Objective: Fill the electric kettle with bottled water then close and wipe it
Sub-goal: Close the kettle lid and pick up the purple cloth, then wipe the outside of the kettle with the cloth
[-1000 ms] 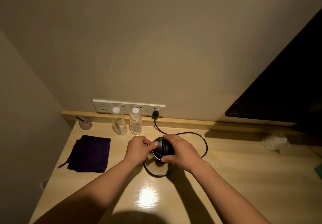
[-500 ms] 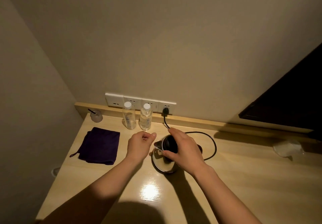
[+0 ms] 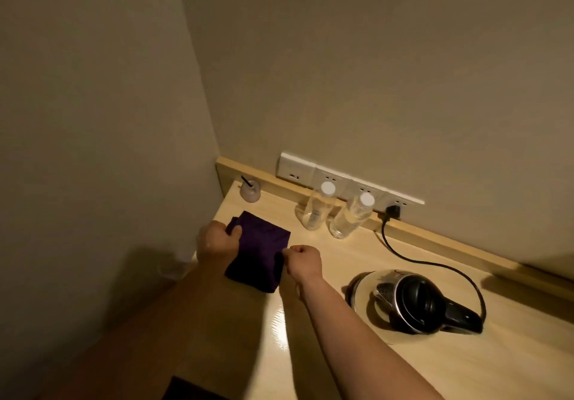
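The electric kettle (image 3: pixel 413 303), steel with a black lid and handle, stands on its base at the right with the lid down. Two clear water bottles (image 3: pixel 316 210) (image 3: pixel 349 216) with white caps stand by the wall sockets. A folded dark purple cloth (image 3: pixel 259 253) lies on the wooden desk (image 3: pixel 388 365) at the left. My left hand (image 3: pixel 216 241) grips the cloth's far left corner. My right hand (image 3: pixel 302 261) pinches its right edge. Both hands are well left of the kettle.
A black cord (image 3: pixel 435 263) runs from the kettle base to a plug (image 3: pixel 392 211) in the socket strip. A small diffuser jar (image 3: pixel 250 189) with a black stick sits in the back left corner. The wall closes the desk's left side.
Both hands left the kettle and moved left onto the purple cloth, taking hold of it. The kettle lid now looks shut. My view swung left.
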`<control>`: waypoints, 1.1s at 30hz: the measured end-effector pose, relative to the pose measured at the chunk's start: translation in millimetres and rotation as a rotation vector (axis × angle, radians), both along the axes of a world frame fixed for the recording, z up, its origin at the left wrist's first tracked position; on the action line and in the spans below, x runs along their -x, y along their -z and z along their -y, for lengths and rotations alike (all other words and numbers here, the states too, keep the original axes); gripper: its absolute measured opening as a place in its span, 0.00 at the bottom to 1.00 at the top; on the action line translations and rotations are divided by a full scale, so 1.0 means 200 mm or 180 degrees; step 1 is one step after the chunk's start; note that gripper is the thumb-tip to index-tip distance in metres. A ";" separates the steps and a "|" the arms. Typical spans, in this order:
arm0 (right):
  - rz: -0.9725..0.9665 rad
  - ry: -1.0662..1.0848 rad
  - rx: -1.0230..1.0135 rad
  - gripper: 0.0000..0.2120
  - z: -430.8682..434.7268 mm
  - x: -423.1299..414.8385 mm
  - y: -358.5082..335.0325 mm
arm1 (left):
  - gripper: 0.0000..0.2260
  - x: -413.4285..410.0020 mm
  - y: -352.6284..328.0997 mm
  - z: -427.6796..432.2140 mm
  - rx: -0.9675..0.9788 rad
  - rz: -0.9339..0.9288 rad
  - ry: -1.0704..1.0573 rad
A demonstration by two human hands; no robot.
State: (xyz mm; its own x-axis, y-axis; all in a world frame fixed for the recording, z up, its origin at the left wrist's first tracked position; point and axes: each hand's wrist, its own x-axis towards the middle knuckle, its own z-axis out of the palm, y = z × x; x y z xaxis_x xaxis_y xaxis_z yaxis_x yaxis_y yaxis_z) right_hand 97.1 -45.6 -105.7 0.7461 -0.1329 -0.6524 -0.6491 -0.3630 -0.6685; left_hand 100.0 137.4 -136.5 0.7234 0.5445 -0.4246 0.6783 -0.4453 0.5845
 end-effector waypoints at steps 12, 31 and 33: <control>-0.0619 0.0450 0.0230 0.15 -0.19 -0.12 0.26 | 0.24 -0.05 0.30 -0.05 -0.0834 -0.0784 0.0934; 0.1182 -0.0879 0.0611 0.01 0.54 0.22 -0.61 | 0.19 0.11 -0.56 0.39 0.5242 0.0359 -0.0229; 0.1290 -0.1244 0.1197 0.06 0.69 0.28 -0.73 | 0.18 0.10 -0.54 0.51 0.4938 0.0176 -0.0177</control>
State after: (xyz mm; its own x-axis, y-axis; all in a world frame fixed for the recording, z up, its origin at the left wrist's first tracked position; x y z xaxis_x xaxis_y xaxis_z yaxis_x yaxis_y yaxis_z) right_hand 41.6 -184.2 40.2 0.9614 0.0333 -0.2730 -0.1474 -0.7756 -0.6138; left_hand 80.5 34.7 -29.4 0.7511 -0.3622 -0.5520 0.6357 0.6225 0.4566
